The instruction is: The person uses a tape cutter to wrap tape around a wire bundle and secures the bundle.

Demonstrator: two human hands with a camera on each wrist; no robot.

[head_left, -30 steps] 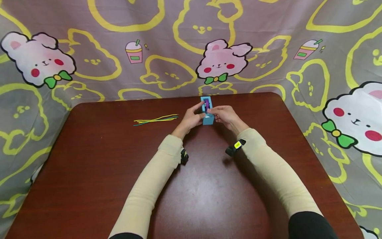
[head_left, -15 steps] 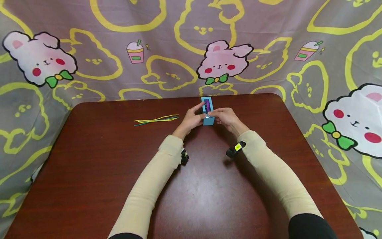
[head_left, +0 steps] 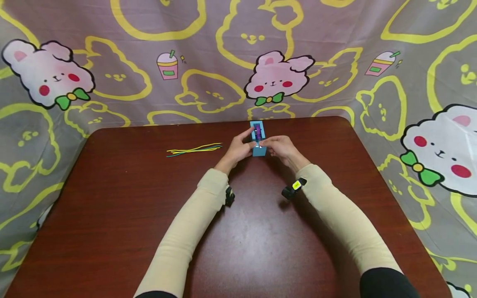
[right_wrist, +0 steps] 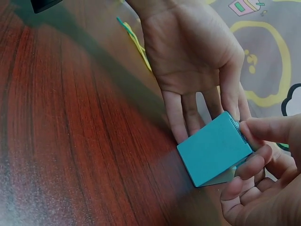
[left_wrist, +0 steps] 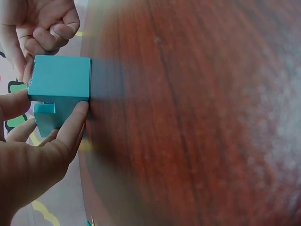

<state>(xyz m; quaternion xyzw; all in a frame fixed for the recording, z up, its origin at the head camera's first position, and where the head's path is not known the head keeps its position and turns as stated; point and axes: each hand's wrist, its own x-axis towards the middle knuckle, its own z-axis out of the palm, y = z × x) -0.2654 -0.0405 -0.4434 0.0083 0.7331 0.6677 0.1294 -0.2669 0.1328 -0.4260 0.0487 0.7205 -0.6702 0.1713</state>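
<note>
A blue tape dispenser (head_left: 259, 152) with a purple roll (head_left: 258, 131) stands near the table's far edge. My left hand (head_left: 237, 150) grips its left side, the thumb near the front top edge. In the left wrist view, fingers of that hand press the dispenser's front block (left_wrist: 61, 76). My right hand (head_left: 285, 148) pinches with thumb and forefinger at the toothed cutting edge (right_wrist: 239, 129), where a shiny bit of clear tape (head_left: 259, 145) shows. How much tape lies between those fingertips is hidden. The right hand's other fingers are curled in.
Several yellow and green thin sticks or wires (head_left: 194, 150) lie in a loose bundle left of the dispenser. The brown table (head_left: 149, 215) ends at a patterned curtain (head_left: 208, 49) close behind. Each wrist wears a camera band (head_left: 294, 188).
My right fingertips have come from beside the purple roll towards me, to the dispenser's front cutting edge. The left hand keeps its hold, and the dispenser stays in place.
</note>
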